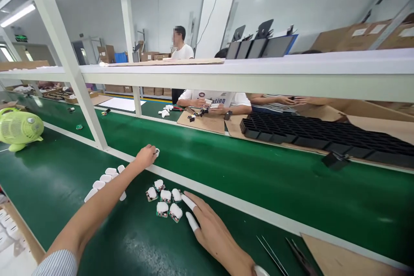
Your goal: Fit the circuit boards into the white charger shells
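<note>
A small white part [157, 152] is pinched at the fingertips of the left hand [146, 156], whose fingers are curled shut on it, at the rail [246, 206]. The right hand [211, 230] is laid flat, fingers spread (two wear white cots), with more parts [165, 200] just beyond its fingertips. Such pieces are judged light, rigid and smooth, and best gripped by the plastic sides.

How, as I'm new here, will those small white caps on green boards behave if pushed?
Likely light: the small white caps on green boards lie loose by the right hand. Squat shapes suggest sliding, not rolling. Exposed boards may be fragile.
</note>
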A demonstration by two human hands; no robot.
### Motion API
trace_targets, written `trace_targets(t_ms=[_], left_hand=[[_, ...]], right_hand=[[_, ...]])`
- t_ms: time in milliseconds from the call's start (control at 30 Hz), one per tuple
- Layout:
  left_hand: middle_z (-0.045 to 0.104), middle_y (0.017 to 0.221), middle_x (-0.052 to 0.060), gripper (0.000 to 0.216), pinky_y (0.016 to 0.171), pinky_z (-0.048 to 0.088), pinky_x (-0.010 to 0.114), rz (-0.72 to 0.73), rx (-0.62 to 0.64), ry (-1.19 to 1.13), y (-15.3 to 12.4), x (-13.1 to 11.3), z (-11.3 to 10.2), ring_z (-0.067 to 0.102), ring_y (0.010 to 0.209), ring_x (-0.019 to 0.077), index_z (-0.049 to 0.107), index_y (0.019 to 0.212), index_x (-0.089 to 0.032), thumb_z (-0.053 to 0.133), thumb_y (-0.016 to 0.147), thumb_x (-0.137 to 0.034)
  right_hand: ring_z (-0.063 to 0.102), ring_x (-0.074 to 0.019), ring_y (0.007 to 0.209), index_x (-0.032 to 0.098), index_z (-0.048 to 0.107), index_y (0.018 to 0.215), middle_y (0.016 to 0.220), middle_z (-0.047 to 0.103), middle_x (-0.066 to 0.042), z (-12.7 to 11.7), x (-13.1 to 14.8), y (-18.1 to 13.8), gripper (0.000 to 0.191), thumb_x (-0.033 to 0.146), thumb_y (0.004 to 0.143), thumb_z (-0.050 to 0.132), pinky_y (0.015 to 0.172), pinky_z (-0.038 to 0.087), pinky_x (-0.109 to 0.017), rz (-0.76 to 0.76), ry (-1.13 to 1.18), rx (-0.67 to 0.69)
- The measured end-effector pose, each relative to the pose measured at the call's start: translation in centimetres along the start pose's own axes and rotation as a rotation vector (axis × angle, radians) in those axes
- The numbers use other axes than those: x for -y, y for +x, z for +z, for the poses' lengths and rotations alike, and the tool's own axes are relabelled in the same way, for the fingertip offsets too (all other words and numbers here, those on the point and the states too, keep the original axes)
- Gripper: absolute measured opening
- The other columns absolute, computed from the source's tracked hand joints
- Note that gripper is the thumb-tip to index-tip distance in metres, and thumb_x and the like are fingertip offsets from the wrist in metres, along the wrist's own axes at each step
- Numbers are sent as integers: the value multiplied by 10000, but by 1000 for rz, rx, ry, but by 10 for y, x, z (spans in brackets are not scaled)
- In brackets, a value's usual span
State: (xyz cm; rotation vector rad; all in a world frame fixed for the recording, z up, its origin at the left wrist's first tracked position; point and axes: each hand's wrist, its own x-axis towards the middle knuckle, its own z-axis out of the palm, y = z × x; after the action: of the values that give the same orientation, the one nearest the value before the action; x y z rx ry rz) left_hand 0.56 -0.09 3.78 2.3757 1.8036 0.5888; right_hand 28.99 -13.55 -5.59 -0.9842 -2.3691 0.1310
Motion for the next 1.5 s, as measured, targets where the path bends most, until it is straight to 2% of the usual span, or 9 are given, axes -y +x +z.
trace_targets(t_ms=[167,333,433,533,733,933,1133,1333,1500], left_hand=[[718,1174,99,156,946,569,390,-28,-34,3,-6,34,-14,688,1091,251,709,1082,-188,690,976,-300],[707,1144,98,297,1014,520,446,57,-48,-9,-95,54,-58,626,1165,310,720,988,-217,718,927,-508],[671,1144,124,356,954,519,518,241,-51,158,-147,68,-61,595,1141,370,734,882,-220,748,875,-576],[645,1203,142,228,939,510,555,331,-105,252,-174,69,-48,573,1186,397,748,936,-235,653,972,-440],[634,1259,131,226,959,525,502,393,-151,216,-175,41,-38,627,1139,333,716,1035,-237,536,1050,-374],[647,1208,173,466,837,542,527,262,-164,385,-181,66,-46,592,1147,423,733,909,-209,581,957,-646],[641,1264,146,276,925,516,499,291,-113,377,-192,71,-46,554,1248,379,733,918,-214,527,1039,-352],[628,1290,168,183,888,523,506,227,-89,385,-195,65,-49,554,1229,403,722,1003,-205,680,948,-375],[634,1304,161,129,938,518,531,246,-61,363,-198,69,-52,542,1278,401,713,999,-213,699,935,-325]], right_hand=[[479,-280,1463,147,567,1438,1551,533,-136,15,-16,35,648,-44,837,416,1191,473,-499,-123,79,93],[685,-310,1050,169,657,1251,1200,671,-151,0,-15,2,273,179,987,593,939,604,-521,27,-72,30],[676,-303,905,164,634,1269,1070,662,-131,-18,-1,-23,331,309,977,685,811,619,-500,103,-160,44],[657,-320,1042,130,556,1380,1274,630,-182,-29,12,-36,469,329,978,695,882,610,-492,103,-144,68],[575,-316,1259,167,532,1423,1458,577,-145,-36,23,-52,399,149,1024,534,1044,544,-506,101,-140,112],[637,-282,954,152,637,1258,1096,672,-136,-33,24,-61,239,203,1037,562,835,598,-450,101,-249,97],[622,-304,944,162,662,1095,1110,647,-151,-28,21,-67,203,110,995,493,810,596,-492,79,-316,129],[661,-291,1088,161,482,1458,1321,621,-178,-38,9,-74,421,196,1040,442,912,610,-477,111,-113,60],[680,-297,1134,231,583,1379,1454,612,-127,-38,4,-77,402,150,1008,450,971,598,-534,31,-113,76]])
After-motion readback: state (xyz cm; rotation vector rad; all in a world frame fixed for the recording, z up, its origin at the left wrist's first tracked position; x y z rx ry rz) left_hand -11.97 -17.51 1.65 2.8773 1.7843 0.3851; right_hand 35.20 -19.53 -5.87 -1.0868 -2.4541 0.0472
